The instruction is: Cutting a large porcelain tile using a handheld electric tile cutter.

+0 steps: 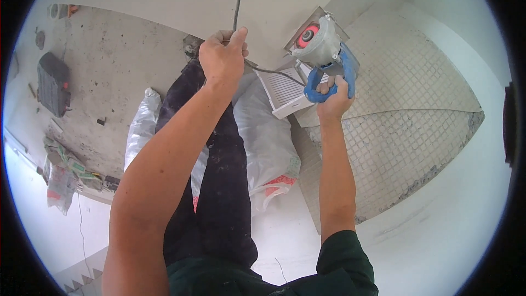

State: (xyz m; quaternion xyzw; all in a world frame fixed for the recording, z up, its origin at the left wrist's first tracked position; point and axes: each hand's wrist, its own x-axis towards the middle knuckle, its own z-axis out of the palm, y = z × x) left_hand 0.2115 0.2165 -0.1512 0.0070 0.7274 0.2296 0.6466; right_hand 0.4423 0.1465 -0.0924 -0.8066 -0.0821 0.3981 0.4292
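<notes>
In my right hand (335, 101) is a handheld circular saw (323, 49) with a blue handle, a dusty grey guard and a red disc around its hub. My fingers wrap round the blue loop of the handle. Up and to the left, my left hand (222, 59) is closed on the dark power cord (239, 3). From that hand one stretch of cord runs up past the top of the view, and another sags across to the saw's handle. A white slatted plastic piece (282, 90) lies just below and left of the saw.
Full whitish sacks (266, 137) stand by my legs. At right lies a large tile panel (400, 115) with a grid-patterned face and a rough, broken edge. A dark tool case (53, 85) and scattered bits lie on the dusty floor (118, 49) at left.
</notes>
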